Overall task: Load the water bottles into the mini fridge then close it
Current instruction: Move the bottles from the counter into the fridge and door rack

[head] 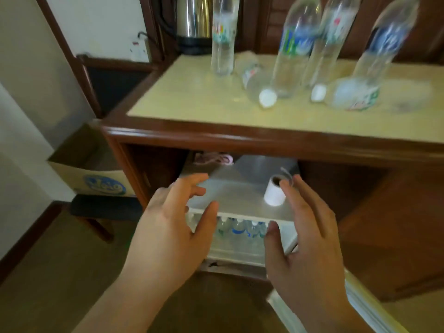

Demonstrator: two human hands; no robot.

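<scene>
Wooden cabinet (216,138) with a pale yellow top, seen from above and in front; the whole view is smeared by motion. In the recess beneath the top sits the mini fridge (240,188), its grey upper surface exposed and its door (355,306) swung open toward the lower right. Inside the fridge, just under its front edge, a row of small water bottles (240,228) stands with caps up.

Both of the person's hands are raised in front of the fridge opening, palms facing each other. The left hand (168,234) has its fingers spread and slightly curled, holding nothing; its fingertips lie over the front left corner of the fridge top. The right hand (305,239) is likewise spread and empty, with its fingertips near a small white roll (274,191) that stands upright on the fridge top, though contact cannot be judged. A tangle of pinkish cord (213,159) lies at the back left of the fridge top.

On the cabinet top, six more water bottles remain: four upright bottles (295,49) and two lying bottles (254,80), white caps pointing toward the viewer. A steel kettle (194,20) stands at the back left of the top. A cardboard box (96,174) with a blue logo sits to the left of the cabinet.
</scene>
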